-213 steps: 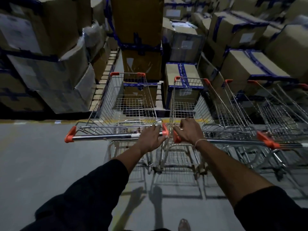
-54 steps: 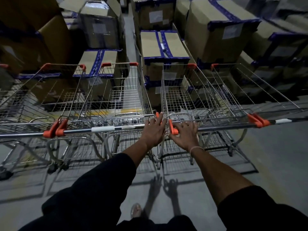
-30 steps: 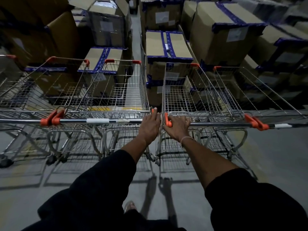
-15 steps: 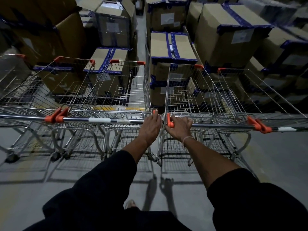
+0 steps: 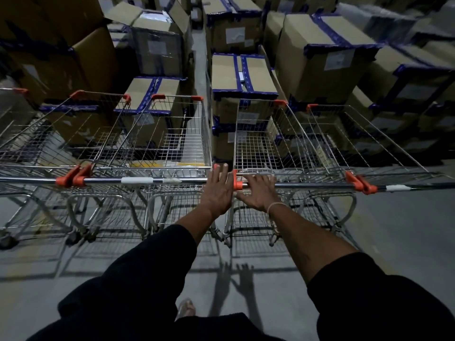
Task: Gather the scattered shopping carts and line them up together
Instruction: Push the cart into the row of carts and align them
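We see our left hand (image 5: 218, 190) lying flat with straight fingers on the right end of the silver handle bar of the left wire shopping cart (image 5: 170, 141), fingertips reaching the orange end cap; half a second ago those fingers were curled over the bar. Our right hand (image 5: 257, 191) is likewise spread, fingers extended across the handle bar of the right wire shopping cart (image 5: 268, 143) just beside its orange end cap, where before it gripped the bar, so both hands have loosened to flat palms. The two carts stand side by side, handles nearly in one line, with a narrow gap between their baskets. Further wire carts (image 5: 61, 134) sit close on the left and another wire cart (image 5: 364, 141) on the right, all facing the stacked brown cardboard boxes with blue tape (image 5: 242, 77). The row has hardly shifted since then. Our black sleeves (image 5: 138, 286) frame the grey concrete floor (image 5: 406, 230)
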Motion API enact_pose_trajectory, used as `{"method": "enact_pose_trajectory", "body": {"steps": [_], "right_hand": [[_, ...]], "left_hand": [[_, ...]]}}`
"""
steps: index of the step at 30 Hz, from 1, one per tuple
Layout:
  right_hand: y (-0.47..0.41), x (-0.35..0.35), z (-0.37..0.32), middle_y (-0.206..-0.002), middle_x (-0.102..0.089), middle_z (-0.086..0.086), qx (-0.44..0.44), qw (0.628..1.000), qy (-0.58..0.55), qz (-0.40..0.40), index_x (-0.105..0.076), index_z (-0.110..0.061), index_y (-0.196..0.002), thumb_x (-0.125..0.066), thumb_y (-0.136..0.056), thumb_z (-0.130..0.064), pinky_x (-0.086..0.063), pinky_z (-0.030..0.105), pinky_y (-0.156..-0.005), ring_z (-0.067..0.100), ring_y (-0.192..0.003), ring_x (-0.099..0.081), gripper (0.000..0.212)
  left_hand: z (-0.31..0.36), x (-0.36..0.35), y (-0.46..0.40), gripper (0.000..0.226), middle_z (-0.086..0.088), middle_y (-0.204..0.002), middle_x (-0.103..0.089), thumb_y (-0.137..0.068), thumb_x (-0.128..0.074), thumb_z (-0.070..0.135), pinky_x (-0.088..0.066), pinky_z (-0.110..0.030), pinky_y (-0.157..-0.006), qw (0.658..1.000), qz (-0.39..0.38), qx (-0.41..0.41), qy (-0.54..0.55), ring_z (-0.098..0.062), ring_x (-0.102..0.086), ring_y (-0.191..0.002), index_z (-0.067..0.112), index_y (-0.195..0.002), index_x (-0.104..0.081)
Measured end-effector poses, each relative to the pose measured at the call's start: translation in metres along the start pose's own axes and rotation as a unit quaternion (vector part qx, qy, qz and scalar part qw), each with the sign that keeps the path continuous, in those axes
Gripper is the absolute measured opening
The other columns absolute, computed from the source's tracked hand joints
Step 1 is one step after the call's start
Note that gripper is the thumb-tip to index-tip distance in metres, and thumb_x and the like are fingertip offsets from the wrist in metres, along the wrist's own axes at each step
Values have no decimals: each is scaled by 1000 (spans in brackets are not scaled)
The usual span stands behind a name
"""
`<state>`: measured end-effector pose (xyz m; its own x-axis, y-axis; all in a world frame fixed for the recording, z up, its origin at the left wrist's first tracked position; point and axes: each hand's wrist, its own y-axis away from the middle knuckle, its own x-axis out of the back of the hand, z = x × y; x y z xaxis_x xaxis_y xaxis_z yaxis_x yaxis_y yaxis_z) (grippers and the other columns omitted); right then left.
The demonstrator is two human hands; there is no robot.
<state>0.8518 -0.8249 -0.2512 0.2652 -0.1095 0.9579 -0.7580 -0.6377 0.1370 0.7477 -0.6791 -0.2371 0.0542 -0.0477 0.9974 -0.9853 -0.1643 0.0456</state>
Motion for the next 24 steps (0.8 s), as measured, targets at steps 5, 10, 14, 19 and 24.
{"method": "enact_pose_trajectory", "body": {"steps": [5, 10, 14, 19, 24], "right_hand": [[26, 23, 47, -160, -41, 17, -10, 1000, 12, 0, -34, -27, -163, -49, -92, -82, 1, 61, -128, 38, -152, -28, 91], [55, 44, 109, -162, -36, 15, -31, 999, 18, 7, -31, -27, -165, -33, -82, -91, 4, 61, -128, 38, -154, -23, 104], [80, 61, 157, -160, -38, 18, -59, 998, 8, 26, -33, -26, -163, -32, -78, -94, 1, 61, -128, 38, -152, -24, 109], [101, 75, 207, -166, -34, 16, -96, 995, -2, 40, -37, -24, -161, -48, -89, -83, -5, 58, -129, 37, -154, -24, 94], [93, 84, 248, -166, -32, 16, -135, 990, 1, 31, -37, -30, -159, -56, -93, -73, -4, 61, -129, 39, -157, -20, 81]], "left_hand": [[40, 5, -5, 67, -20, -175, 2, -111, -29, 35, 5, -56, -130, 1000, 17, -19, 7, -41, 3, -161, 4, -166, -8], [93, 16, -9, 65, -20, -174, -1, -112, -32, 34, 5, -54, -129, 998, 22, -44, 24, -42, 0, -161, 4, -166, -11], [142, 10, -27, 67, -22, -174, -5, -111, -32, 37, -4, -57, -130, 997, 20, -72, 27, -43, -3, -160, 3, -165, -13], [196, 13, -44, 68, -20, -175, 0, -112, -30, 38, 5, -55, -128, 994, -1, -103, 35, -42, 1, -161, 6, -167, -6], [217, 11, -74, 64, -19, -175, -1, -114, -24, 41, 6, -53, -129, 990, -7, -120, 68, -39, 2, -161, 10, -167, -4]]}}
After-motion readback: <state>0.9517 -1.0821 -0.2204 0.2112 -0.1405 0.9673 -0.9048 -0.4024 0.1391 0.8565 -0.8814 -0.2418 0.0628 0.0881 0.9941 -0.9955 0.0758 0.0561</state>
